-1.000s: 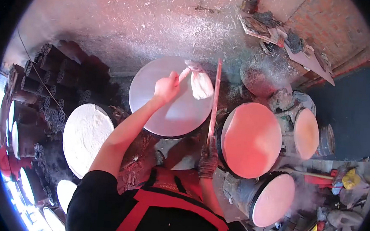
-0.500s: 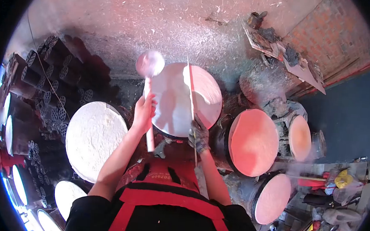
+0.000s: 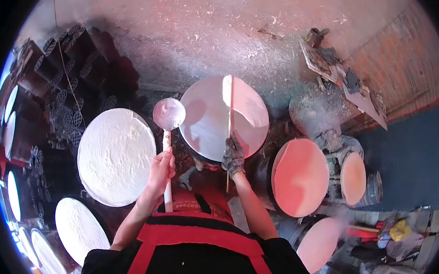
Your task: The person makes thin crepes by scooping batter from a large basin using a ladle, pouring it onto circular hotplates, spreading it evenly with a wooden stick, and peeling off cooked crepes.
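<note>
My bare left hand (image 3: 163, 166) is closed round the pale handle of a metal ladle (image 3: 169, 114). The ladle's round bowl is up, between the white-coated round on the left and the middle griddle (image 3: 197, 110). On my right hand (image 3: 234, 157) is a dark, worn glove, and its fingers grip a long thin wooden stick (image 3: 232, 97). The stick stretches lengthwise across the griddle; whether it touches the surface I cannot tell. Pale batter (image 3: 250, 107) covers the upper right part of the griddle, with a bright white patch beside the stick.
A white-coated round griddle (image 3: 117, 156) is at left, another (image 3: 80, 231) below it. Reddish-lit rounds (image 3: 301, 177) (image 3: 352, 178) stand at right. Perforated coal briquettes (image 3: 76, 48) are stacked far left. A stained wall (image 3: 201, 30) rises behind; bags (image 3: 399, 231) lie lower right.
My left hand has drawn the ladle back toward my body, away from the griddle's left edge. The right hand still holds the stick over the griddle, now more upright in view. The camera has shifted slightly.
</note>
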The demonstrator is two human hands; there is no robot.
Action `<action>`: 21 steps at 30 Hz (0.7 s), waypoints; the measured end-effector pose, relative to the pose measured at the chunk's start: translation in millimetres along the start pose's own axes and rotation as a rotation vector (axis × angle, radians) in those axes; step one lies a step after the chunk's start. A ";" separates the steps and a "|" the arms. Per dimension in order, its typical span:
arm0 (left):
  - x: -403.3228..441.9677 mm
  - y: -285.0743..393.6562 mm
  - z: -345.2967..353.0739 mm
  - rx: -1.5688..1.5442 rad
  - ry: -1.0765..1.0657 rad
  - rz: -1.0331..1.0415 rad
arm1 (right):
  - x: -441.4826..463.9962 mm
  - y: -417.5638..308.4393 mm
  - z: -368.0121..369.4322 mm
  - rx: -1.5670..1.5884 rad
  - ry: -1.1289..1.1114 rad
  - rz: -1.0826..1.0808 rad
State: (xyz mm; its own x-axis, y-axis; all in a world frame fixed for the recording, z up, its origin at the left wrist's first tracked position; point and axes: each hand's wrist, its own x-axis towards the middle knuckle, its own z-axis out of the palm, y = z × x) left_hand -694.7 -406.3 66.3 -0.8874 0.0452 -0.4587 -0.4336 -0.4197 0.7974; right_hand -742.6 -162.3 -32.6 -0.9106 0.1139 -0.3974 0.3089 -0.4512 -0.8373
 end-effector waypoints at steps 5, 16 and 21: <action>-5.6 -23.0 -0.7 -0.198 0.091 -0.041 | -25.4 -24.6 -70.4 0.183 -0.114 0.253; -30.3 -46.5 33.0 -0.233 0.241 0.052 | 26.4 -16.0 -81.9 0.131 -0.307 0.254; -42.5 -53.6 47.2 -0.165 0.265 0.087 | 10.3 -69.4 -129.3 0.394 -0.395 0.501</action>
State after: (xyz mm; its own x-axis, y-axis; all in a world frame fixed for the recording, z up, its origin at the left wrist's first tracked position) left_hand -641.2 -343.0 61.5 -0.8390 -0.2253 -0.4953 -0.3077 -0.5543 0.7733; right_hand -737.9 -15.3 -27.1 -0.7405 -0.4813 -0.4690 0.6589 -0.6573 -0.3658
